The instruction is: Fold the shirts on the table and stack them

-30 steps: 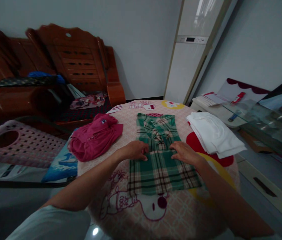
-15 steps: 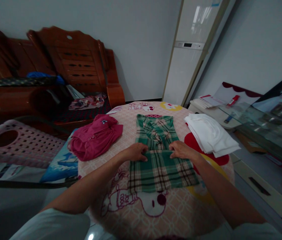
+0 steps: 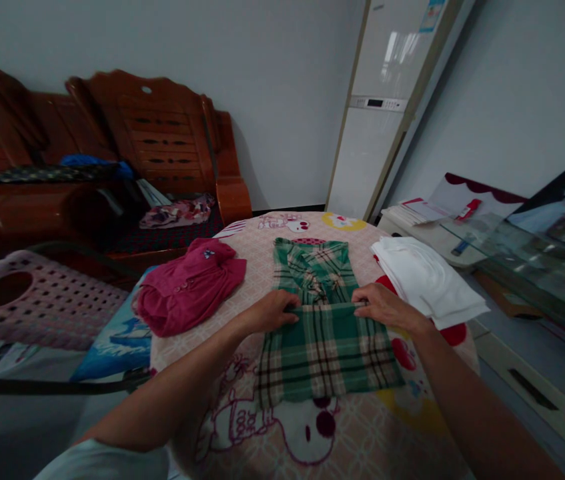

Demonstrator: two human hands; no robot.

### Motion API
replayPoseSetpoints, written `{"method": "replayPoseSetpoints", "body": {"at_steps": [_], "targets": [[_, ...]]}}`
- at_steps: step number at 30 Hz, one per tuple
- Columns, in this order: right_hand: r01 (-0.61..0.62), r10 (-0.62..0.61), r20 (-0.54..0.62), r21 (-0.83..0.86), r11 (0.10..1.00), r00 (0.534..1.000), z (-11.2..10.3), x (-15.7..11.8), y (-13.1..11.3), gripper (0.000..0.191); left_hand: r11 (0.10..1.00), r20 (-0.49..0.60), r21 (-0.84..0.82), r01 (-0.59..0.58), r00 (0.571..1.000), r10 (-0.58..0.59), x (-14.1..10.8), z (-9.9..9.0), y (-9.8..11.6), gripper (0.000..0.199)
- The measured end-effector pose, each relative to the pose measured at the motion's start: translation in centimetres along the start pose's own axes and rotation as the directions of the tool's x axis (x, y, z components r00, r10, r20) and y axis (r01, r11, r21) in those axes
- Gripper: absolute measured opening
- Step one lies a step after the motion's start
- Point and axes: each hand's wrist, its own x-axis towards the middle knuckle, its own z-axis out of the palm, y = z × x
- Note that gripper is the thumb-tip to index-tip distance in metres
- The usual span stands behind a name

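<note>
A green plaid cloth garment point(image 3: 327, 353) lies on the round table's patterned pink cover point(image 3: 362, 440), with a fold running across its middle. My left hand point(image 3: 276, 310) pinches the left end of that fold, and my right hand point(image 3: 379, 305) pinches the right end. Beyond the fold, the upper part of the garment is crumpled near its centre. A dark pink garment point(image 3: 189, 287) sits bunched at the left of the table. Folded white cloth point(image 3: 427, 277) lies at the right edge.
Wooden seats point(image 3: 162, 140) stand at the back left. A pink woven basket point(image 3: 47, 300) and a blue cushion point(image 3: 119, 340) are left of the table. At right are a glass shelf point(image 3: 537, 267) and a white cabinet point(image 3: 447, 237).
Both hands still pinch the fold; my right hand has shifted slightly right, and the fold's edge looks straighter. The whole view has moved, so things appear a little lower.
</note>
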Motion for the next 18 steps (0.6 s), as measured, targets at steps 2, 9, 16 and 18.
{"method": "replayPoseSetpoints", "body": {"at_steps": [2,9,16,18], "targets": [[0.017,-0.018,-0.049,-0.026,1.0,0.999,-1.4,0.5,-0.4,0.006,0.994,-0.077,0.107,-0.015,0.997,0.024,0.5,-1.4,0.3,0.008],[-0.024,-0.034,-0.216,-0.265,0.964,0.976,-5.0,5.8,0.0,0.006,0.921,-0.35,0.37,0.118,0.937,0.02,4.8,-6.2,-0.2,0.025],[-0.237,0.084,-0.301,-0.517,0.823,0.95,-5.6,12.0,0.7,0.021,0.852,-0.415,0.449,0.267,0.908,-0.065,10.3,-8.4,-2.7,0.027],[-0.268,0.105,-0.309,-0.55,0.791,0.945,-5.6,13.2,0.9,0.028,0.848,-0.425,0.452,0.276,0.903,-0.066,11.4,-8.6,-3.4,0.028]]}}
